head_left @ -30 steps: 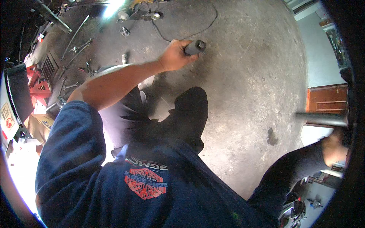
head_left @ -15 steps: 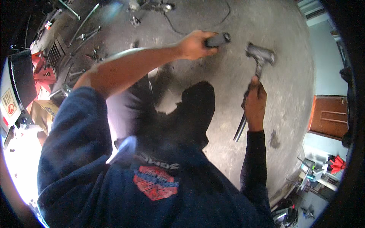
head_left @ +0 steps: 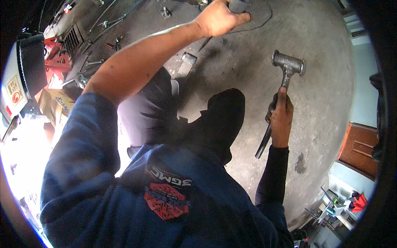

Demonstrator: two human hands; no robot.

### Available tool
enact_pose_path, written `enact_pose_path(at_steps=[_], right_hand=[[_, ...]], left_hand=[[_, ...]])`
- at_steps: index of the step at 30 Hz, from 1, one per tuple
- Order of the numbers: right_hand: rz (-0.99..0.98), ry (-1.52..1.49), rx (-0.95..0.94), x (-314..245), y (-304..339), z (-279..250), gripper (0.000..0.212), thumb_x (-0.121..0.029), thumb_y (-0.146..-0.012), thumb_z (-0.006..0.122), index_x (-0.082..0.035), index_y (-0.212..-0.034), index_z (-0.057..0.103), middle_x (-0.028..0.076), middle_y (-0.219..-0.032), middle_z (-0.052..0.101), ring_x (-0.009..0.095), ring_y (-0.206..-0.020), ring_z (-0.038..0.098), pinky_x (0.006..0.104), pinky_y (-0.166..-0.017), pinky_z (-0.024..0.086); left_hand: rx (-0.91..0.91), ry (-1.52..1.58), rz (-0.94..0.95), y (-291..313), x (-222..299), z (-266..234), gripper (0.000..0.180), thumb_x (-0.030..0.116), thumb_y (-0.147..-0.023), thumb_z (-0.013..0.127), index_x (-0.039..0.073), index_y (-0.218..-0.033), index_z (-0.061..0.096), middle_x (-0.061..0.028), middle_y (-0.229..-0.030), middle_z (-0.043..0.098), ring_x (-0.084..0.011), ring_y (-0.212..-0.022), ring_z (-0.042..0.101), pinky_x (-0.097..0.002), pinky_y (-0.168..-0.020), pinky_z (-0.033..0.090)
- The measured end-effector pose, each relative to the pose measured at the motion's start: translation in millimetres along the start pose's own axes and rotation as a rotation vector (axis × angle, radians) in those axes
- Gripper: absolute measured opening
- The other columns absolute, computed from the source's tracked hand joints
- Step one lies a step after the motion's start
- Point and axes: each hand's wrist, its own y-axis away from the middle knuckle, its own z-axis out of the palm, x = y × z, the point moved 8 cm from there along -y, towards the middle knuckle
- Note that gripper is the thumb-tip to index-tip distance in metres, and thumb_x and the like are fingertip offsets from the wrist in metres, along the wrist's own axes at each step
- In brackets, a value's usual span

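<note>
Near the top edge my left hand (head_left: 217,20) is closed around a dark grey cylindrical piece (head_left: 240,5), which is partly cut off by the frame. My right hand (head_left: 281,115) grips a metal hammer (head_left: 288,63) midway along its handle. The hammer's thick head points up and away, held over the concrete floor, and the dark handle end sticks out below my fist. Between my left forearm and the shadow on the floor, a shiny metal piece (head_left: 189,59) shows beside my shoe; my arm and leg hide part of its surroundings.
Red metal stands (head_left: 57,62), a floor grate (head_left: 73,39) and a cardboard box (head_left: 58,101) are at the left. Wrenches (head_left: 94,63) and rods lie scattered there. A thin black cable (head_left: 266,25) curves across the far floor. At the right are a brown panel (head_left: 359,148) and a cluttered bench.
My left hand has moved farther away with the cylindrical piece, toward the top edge. The hammer stays in my right hand, shifted slightly right in the picture. The shiny metal piece has come into view.
</note>
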Motion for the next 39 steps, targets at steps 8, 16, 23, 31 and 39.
enact_pose_path(at_steps=[8, 16, 23, 31, 39], right_hand=[[-0.087, 0.041, -0.031, -14, 7, 2, 0.058, -0.067, -0.105, 0.05, -0.014, -0.082, 0.047, -0.004, -0.064, 0.043, 0.008, -0.05, 0.042, 0.0283, -0.046, 0.035], [-0.114, 0.044, -0.046, -25, 19, 7, 0.056, -0.063, -0.107, 0.049, -0.013, -0.082, 0.05, -0.005, -0.065, 0.045, 0.007, -0.053, 0.044, 0.0277, -0.048, 0.034], [-0.177, 0.004, -0.026, -42, 30, 9, 0.052, -0.056, -0.108, 0.053, -0.01, -0.085, 0.056, -0.003, -0.068, 0.049, 0.008, -0.056, 0.046, 0.0285, -0.05, 0.036], [-0.174, 0.115, -0.159, -83, 42, -3, 0.048, -0.053, -0.108, 0.056, -0.011, -0.086, 0.058, -0.004, -0.068, 0.05, 0.009, -0.056, 0.046, 0.028, -0.05, 0.038], [-0.671, -0.451, 0.271, -206, 126, -236, 0.048, -0.061, -0.104, 0.055, -0.017, -0.086, 0.058, -0.006, -0.066, 0.048, 0.004, -0.051, 0.041, 0.0211, -0.043, 0.03]], left_hand=[[-0.311, 0.058, -0.113, 21, -28, 27, 0.036, 0.033, -0.091, 0.07, -0.001, -0.101, 0.069, -0.0168, -0.088, 0.072, -0.0271, -0.086, 0.068, -0.0445, -0.084, 0.053], [-0.396, -0.026, -0.13, 37, -46, 51, 0.04, 0.042, -0.092, 0.074, 0.002, -0.09, 0.071, -0.0085, -0.069, 0.064, -0.0217, -0.067, 0.062, -0.0399, -0.07, 0.052], [-0.412, -0.002, 0.051, 63, -26, 67, 0.036, 0.04, -0.091, 0.075, 0.005, -0.097, 0.072, -0.0105, -0.075, 0.065, -0.0252, -0.07, 0.064, -0.0413, -0.073, 0.053], [-0.447, -0.057, -0.099, 74, 8, 77, 0.043, 0.04, -0.088, 0.078, 0.0, -0.103, 0.072, -0.0178, -0.077, 0.069, -0.0307, -0.073, 0.068, -0.0402, -0.076, 0.056], [-0.368, -0.004, 0.227, 74, 36, 86, 0.039, 0.039, -0.091, 0.075, 0.001, -0.101, 0.071, -0.0166, -0.071, 0.065, -0.028, -0.07, 0.065, -0.0438, -0.072, 0.054]])
